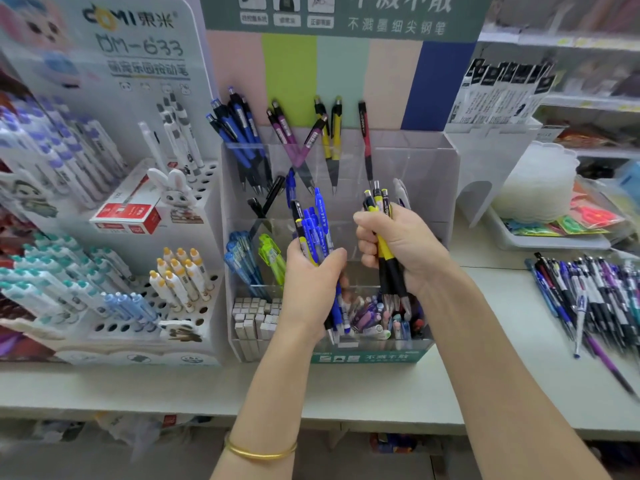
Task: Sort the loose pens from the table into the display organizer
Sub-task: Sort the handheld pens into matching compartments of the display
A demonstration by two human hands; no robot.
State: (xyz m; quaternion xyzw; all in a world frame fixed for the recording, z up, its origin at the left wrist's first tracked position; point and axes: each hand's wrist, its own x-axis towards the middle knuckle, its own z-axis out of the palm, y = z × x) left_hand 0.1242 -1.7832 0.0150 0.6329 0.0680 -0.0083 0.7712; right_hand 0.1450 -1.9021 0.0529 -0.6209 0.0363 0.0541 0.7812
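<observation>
Shop shelves (pixel 571 43) stocked with stationery ran behind a pale tabletop (pixel 138 386). On it stood the clear display organizer (pixel 436 188), just beside a white pen stand (pixel 207 216). In front of it, your left hand (pixel 311 282) had its fingers curled round blue pens (pixel 317 220), your right hand (pixel 398 244) round yellow-black pens (pixel 382 251). Loose pens (pixel 595 296) lay heaped on the tabletop well to your right.

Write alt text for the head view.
The left hand grips a bunch of mostly blue pens and the right hand yellow-and-black pens before a clear display organizer. Loose pens lie piled on the table at right.
</observation>
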